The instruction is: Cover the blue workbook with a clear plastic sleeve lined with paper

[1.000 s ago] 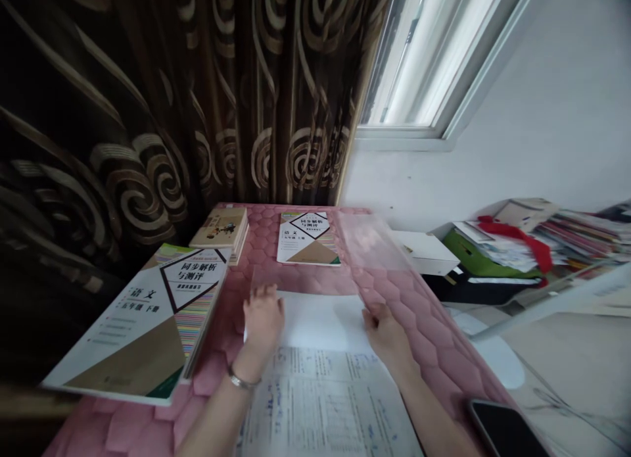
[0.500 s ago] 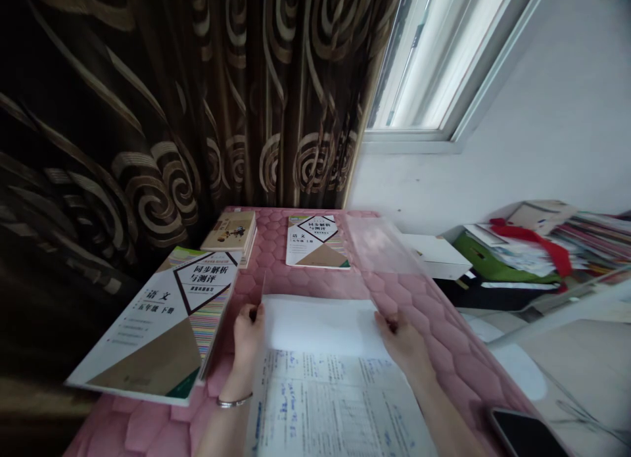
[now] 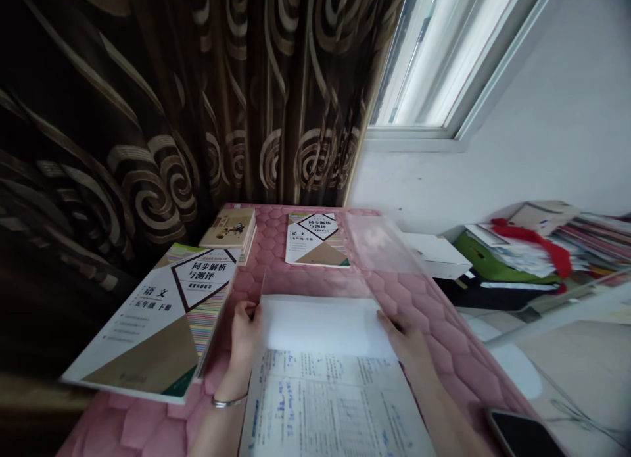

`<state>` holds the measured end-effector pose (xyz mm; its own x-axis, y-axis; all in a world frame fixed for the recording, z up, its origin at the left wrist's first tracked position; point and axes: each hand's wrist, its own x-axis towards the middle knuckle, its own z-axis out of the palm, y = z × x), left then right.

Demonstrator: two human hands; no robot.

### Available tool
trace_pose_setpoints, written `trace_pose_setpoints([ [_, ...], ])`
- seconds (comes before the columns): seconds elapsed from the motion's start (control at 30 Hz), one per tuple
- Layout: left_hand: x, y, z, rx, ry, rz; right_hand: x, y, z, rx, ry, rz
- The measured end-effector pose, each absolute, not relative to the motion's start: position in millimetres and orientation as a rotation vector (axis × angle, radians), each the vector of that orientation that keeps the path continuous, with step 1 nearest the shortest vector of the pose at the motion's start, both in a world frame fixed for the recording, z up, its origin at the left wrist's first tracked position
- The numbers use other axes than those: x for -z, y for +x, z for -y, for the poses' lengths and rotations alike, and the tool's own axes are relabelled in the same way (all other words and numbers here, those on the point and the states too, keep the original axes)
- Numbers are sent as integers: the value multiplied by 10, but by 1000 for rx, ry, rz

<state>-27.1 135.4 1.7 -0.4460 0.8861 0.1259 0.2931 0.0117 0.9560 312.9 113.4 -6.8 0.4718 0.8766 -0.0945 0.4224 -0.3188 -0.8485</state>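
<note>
A printed paper sheet [image 3: 330,404] with blue handwriting lies in front of me, running off the bottom edge. Across its top is a plain white band [image 3: 323,325]; whether this is a fold or a separate piece I cannot tell. My left hand [image 3: 245,332] is closed on the band's left edge, thumb and fingers curled; a bracelet circles that wrist. On the opposite edge, my right hand [image 3: 405,335] pinches the paper. A thin clear film [image 3: 315,285] seems to rise just beyond the band. Left of my left hand lies a large workbook [image 3: 148,338], cover up.
Pink quilted cloth [image 3: 266,263] covers the table. Farther back are a stack of small books [image 3: 229,230], another workbook [image 3: 318,240] and a translucent sheet [image 3: 382,243]. A phone [image 3: 525,434] lies at the lower right. Beyond the right edge sit a white box [image 3: 438,254] and piled papers [image 3: 513,250].
Both hands keep their hold on the paper's sides. The view has shifted very slightly; otherwise everything stays in place.
</note>
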Motion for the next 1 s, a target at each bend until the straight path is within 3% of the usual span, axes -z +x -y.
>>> trace_pose_setpoints([
  [0.23, -145, -285, -1338, -1190, 1317, -1924, 186, 3117, -1134, -518, -1935, 1180],
  [0.67, -241, -228, -1228, -1225, 1219, -1618, 116, 2930, -1076, -267, -1747, 1081],
  [1.0, -192, -157, -1175, -1274, 1346, -1768, 36, 2851, -1025, -398, -1660, 950],
])
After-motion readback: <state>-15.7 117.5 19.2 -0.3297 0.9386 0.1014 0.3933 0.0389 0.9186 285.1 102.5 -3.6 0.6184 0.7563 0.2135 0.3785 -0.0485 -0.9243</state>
